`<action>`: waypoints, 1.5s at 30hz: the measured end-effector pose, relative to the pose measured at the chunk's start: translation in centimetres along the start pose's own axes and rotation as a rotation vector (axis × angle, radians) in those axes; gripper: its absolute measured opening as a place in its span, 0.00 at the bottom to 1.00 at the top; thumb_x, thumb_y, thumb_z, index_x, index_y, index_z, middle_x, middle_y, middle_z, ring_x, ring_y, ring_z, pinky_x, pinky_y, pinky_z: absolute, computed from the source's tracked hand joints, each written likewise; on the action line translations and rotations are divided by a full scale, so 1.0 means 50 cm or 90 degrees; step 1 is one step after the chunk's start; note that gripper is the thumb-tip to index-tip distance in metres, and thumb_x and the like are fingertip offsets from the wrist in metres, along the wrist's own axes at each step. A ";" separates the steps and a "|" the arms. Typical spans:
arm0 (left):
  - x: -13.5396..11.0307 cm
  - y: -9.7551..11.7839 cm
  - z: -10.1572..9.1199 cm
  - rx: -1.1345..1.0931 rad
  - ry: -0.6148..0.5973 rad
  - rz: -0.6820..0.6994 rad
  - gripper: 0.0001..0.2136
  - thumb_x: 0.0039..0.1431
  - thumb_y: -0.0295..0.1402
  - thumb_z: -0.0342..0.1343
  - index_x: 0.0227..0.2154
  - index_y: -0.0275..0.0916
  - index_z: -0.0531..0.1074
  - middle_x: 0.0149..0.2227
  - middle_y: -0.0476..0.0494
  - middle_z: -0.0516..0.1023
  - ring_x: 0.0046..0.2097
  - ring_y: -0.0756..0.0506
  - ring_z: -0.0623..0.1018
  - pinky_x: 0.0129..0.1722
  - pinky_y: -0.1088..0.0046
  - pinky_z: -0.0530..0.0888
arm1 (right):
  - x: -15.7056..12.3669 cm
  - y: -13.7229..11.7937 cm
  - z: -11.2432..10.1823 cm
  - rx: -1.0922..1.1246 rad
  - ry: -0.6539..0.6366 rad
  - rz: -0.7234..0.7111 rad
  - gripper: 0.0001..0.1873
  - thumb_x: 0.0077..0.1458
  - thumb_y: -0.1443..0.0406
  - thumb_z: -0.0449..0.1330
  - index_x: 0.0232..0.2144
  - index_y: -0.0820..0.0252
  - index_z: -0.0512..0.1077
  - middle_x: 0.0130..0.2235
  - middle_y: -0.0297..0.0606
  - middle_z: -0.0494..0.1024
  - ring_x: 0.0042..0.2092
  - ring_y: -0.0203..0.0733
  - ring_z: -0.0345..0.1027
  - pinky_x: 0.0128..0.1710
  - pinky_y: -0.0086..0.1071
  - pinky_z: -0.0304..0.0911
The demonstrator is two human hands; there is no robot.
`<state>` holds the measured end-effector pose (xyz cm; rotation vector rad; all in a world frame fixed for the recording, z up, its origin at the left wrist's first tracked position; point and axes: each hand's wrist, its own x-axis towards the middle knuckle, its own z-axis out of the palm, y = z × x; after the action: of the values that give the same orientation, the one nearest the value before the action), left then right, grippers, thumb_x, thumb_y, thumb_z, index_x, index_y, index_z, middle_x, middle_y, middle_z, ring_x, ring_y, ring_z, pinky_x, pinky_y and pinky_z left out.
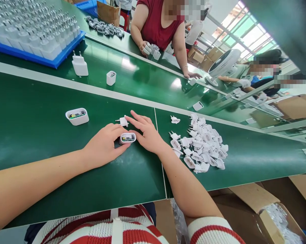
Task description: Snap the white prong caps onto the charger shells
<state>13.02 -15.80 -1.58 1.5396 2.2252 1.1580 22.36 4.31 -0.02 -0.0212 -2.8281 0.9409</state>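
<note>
My left hand [103, 145] rests on the green belt and its fingers pinch an open white charger shell [127, 138] with a circuit board showing inside. My right hand [145, 132] lies beside the shell with fingers stretched out. Its fingertips touch a white two-pin plug cap [122, 121] lying just beyond the shell. A second open shell [77, 116] sits on the belt to the left.
A pile of several white plug caps [203, 147] lies to the right. A blue tray [41, 61] of finished chargers stands far left, with a loose charger [79, 64] and a shell [111, 77] nearby. A person in red [158, 27] works across the belt. A cardboard box [269, 210] sits below right.
</note>
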 end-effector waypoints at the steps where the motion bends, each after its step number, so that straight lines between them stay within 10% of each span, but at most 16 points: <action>1: 0.000 0.000 0.000 -0.001 0.002 -0.001 0.13 0.67 0.42 0.57 0.45 0.40 0.77 0.46 0.42 0.80 0.49 0.38 0.75 0.49 0.58 0.74 | 0.001 0.001 0.004 -0.009 0.011 -0.006 0.25 0.66 0.64 0.59 0.64 0.50 0.71 0.67 0.37 0.71 0.66 0.51 0.61 0.68 0.51 0.57; 5: 0.001 0.001 0.002 0.001 0.010 0.003 0.12 0.66 0.42 0.58 0.44 0.40 0.77 0.48 0.41 0.79 0.50 0.38 0.75 0.49 0.58 0.74 | -0.003 0.000 0.002 -0.040 0.132 0.011 0.21 0.59 0.60 0.68 0.54 0.56 0.76 0.59 0.43 0.77 0.62 0.52 0.66 0.65 0.48 0.63; 11: 0.000 0.005 0.003 -0.003 0.024 0.015 0.12 0.63 0.41 0.59 0.43 0.39 0.76 0.47 0.42 0.79 0.49 0.39 0.76 0.48 0.59 0.75 | -0.003 -0.014 0.008 -0.069 0.067 -0.030 0.35 0.66 0.67 0.53 0.72 0.49 0.55 0.77 0.36 0.45 0.75 0.51 0.46 0.73 0.53 0.49; 14: -0.002 0.009 0.000 -0.016 0.038 0.009 0.11 0.61 0.39 0.60 0.43 0.39 0.77 0.48 0.42 0.79 0.50 0.39 0.76 0.50 0.59 0.75 | 0.000 0.000 0.016 -0.042 0.035 0.000 0.25 0.67 0.63 0.53 0.65 0.53 0.66 0.75 0.39 0.56 0.75 0.51 0.47 0.74 0.53 0.47; 19: 0.000 0.011 -0.004 -0.027 0.018 -0.009 0.11 0.61 0.39 0.58 0.42 0.40 0.78 0.43 0.44 0.81 0.46 0.40 0.76 0.46 0.58 0.75 | 0.051 -0.006 -0.010 0.004 0.143 0.171 0.11 0.65 0.63 0.56 0.47 0.56 0.73 0.52 0.42 0.81 0.51 0.46 0.76 0.53 0.42 0.71; 24: -0.002 0.006 -0.003 -0.028 0.012 -0.002 0.11 0.61 0.39 0.57 0.41 0.40 0.78 0.43 0.41 0.81 0.46 0.38 0.76 0.47 0.56 0.76 | 0.184 -0.051 -0.006 -0.138 0.089 0.334 0.24 0.58 0.47 0.65 0.45 0.59 0.69 0.45 0.47 0.81 0.47 0.56 0.76 0.49 0.49 0.69; 27: -0.009 0.016 -0.010 -0.061 0.010 -0.021 0.14 0.59 0.40 0.60 0.46 0.41 0.77 0.46 0.41 0.81 0.48 0.38 0.77 0.49 0.56 0.76 | 0.232 -0.049 0.011 -0.115 0.090 0.311 0.18 0.53 0.58 0.71 0.41 0.59 0.71 0.44 0.48 0.80 0.50 0.58 0.75 0.52 0.51 0.68; 33: 0.029 0.051 -0.117 -0.092 0.216 -0.127 0.17 0.63 0.42 0.57 0.51 0.43 0.76 0.50 0.45 0.80 0.48 0.41 0.77 0.48 0.61 0.75 | 0.174 0.001 -0.016 0.053 0.101 0.247 0.17 0.51 0.68 0.66 0.46 0.58 0.74 0.38 0.36 0.80 0.41 0.44 0.76 0.50 0.45 0.72; 39: 0.180 -0.091 -0.271 0.114 0.222 -0.290 0.31 0.63 0.52 0.57 0.59 0.32 0.70 0.58 0.37 0.73 0.51 0.40 0.71 0.49 0.59 0.71 | 0.032 -0.007 -0.077 0.540 0.079 0.168 0.25 0.49 0.61 0.72 0.50 0.52 0.76 0.42 0.33 0.81 0.44 0.40 0.78 0.51 0.41 0.75; 45: 0.281 -0.244 -0.288 0.170 0.221 -0.281 0.53 0.39 0.73 0.59 0.51 0.23 0.69 0.54 0.37 0.69 0.66 0.28 0.51 0.65 0.48 0.48 | -0.043 -0.042 -0.082 0.717 0.040 0.148 0.19 0.50 0.61 0.74 0.46 0.47 0.81 0.41 0.32 0.79 0.42 0.38 0.74 0.49 0.38 0.75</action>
<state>-9.76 -12.57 3.32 0.8852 2.8526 1.0839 25.22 4.92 4.12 -0.2308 -1.8794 2.3417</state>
